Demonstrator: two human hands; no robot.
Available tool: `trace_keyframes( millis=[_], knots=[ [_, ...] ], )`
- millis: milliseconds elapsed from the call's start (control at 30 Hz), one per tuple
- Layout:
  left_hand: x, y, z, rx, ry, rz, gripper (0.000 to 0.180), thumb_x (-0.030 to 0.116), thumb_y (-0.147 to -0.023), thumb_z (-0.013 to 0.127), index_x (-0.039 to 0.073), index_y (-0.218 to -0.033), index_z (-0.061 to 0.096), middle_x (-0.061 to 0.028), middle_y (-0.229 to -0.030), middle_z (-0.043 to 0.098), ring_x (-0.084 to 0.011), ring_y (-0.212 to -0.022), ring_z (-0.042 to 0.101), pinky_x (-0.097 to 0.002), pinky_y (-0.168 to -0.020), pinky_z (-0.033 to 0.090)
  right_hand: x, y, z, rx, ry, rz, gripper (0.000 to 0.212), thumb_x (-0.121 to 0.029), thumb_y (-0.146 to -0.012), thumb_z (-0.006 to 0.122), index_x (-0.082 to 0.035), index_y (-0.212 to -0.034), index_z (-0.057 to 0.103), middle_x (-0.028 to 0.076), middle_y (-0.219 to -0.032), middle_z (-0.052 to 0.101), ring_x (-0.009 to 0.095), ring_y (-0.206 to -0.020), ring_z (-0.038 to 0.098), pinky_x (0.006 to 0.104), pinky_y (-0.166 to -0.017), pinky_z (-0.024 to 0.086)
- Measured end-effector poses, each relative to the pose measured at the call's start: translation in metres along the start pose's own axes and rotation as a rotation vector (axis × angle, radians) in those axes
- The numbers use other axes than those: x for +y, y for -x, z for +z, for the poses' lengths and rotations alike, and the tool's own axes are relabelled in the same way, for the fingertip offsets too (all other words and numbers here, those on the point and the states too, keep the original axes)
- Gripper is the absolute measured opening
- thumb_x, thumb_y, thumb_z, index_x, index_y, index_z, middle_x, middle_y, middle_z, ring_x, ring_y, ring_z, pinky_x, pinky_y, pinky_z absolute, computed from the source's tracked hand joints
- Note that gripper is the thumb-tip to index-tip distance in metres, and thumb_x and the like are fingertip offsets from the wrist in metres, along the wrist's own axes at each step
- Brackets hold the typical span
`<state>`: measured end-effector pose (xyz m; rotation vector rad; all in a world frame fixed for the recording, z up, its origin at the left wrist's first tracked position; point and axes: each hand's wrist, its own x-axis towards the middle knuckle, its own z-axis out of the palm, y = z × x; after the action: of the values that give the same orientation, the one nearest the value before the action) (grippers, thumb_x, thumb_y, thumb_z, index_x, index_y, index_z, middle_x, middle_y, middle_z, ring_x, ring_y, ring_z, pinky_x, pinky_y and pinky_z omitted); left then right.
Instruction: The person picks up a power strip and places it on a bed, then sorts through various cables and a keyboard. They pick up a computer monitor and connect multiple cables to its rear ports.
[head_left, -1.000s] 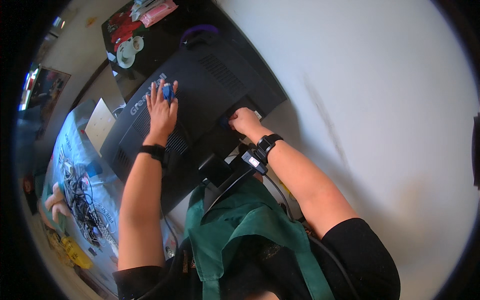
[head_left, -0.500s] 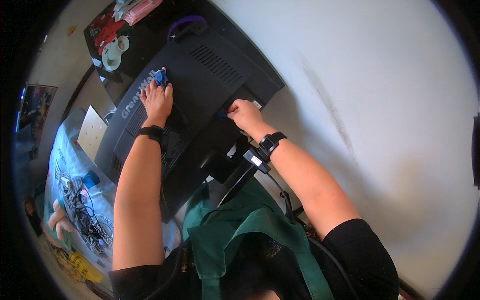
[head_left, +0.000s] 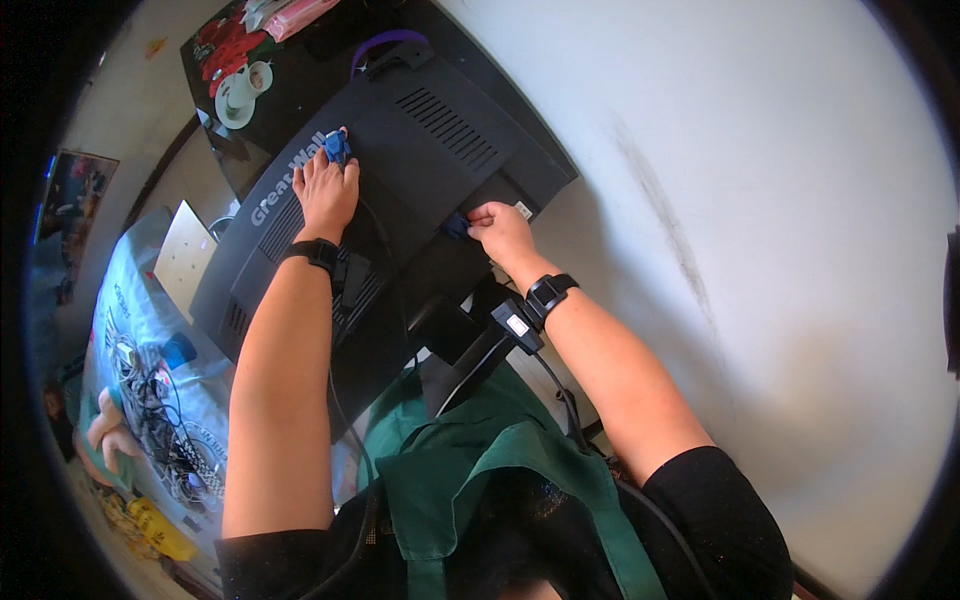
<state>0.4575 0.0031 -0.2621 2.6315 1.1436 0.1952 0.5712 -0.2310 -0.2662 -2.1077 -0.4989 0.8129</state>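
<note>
A black monitor is tipped back-side up in front of me, its vented rear panel showing. The fingers of my left hand hold a blue VGA plug against the panel's far left part. With my right hand I pinch a second blue VGA plug at the recess in the panel's lower right. My fingers partly cover this plug, and I cannot tell whether it sits in a port. A thin black cable crosses the panel between my hands.
A black adapter on a cord hangs by my right wrist. The monitor's stand points toward me. Tangled cables lie on a pale blue cover at left. A white cup stands on the dark table beyond. A white wall rises at right.
The whole view has shifted slightly, with the monitor and both hands a little further right. Both hands keep their places on the plugs. More of the thin cable shows.
</note>
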Motion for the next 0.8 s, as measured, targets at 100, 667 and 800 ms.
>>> trace_keyframes(
  millis=[100,667,800],
  knots=[
    [0.000,0.000,0.000,-0.010,-0.030,0.002,0.046,0.035,-0.084,0.036,0.000,-0.106,0.056,-0.0152,-0.126,0.040,-0.0291,-0.119,0.033,-0.0455,-0.102,0.014,0.003,-0.008,-0.002,-0.049,0.118,-0.044,0.019,-0.014,-0.068,0.064,-0.003,-0.084,0.064,0.014,-0.081,0.063,0.026,-0.077,0.061,0.0326,-0.069,0.046],
    [0.004,0.000,-0.005,-0.033,-0.003,-0.037,0.046,0.035,-0.083,0.038,-0.001,-0.106,0.055,-0.0137,-0.127,0.040,-0.0286,-0.119,0.033,-0.0461,-0.102,0.014,-0.014,-0.025,-0.011,-0.225,0.414,-0.003,0.019,-0.016,-0.067,0.065,-0.004,-0.081,0.065,0.015,-0.080,0.063,0.029,-0.079,0.060,0.0343,-0.069,0.046],
    [0.006,0.001,-0.005,-0.009,0.007,-0.015,0.045,0.034,-0.083,0.038,-0.001,-0.106,0.055,-0.0122,-0.125,0.040,-0.0282,-0.117,0.033,-0.0460,-0.102,0.015,-0.005,-0.030,-0.014,-0.274,0.182,0.064,0.015,-0.012,-0.068,0.064,-0.003,-0.080,0.065,0.014,-0.078,0.063,0.026,-0.077,0.061,0.0332,-0.069,0.046]
  ],
)
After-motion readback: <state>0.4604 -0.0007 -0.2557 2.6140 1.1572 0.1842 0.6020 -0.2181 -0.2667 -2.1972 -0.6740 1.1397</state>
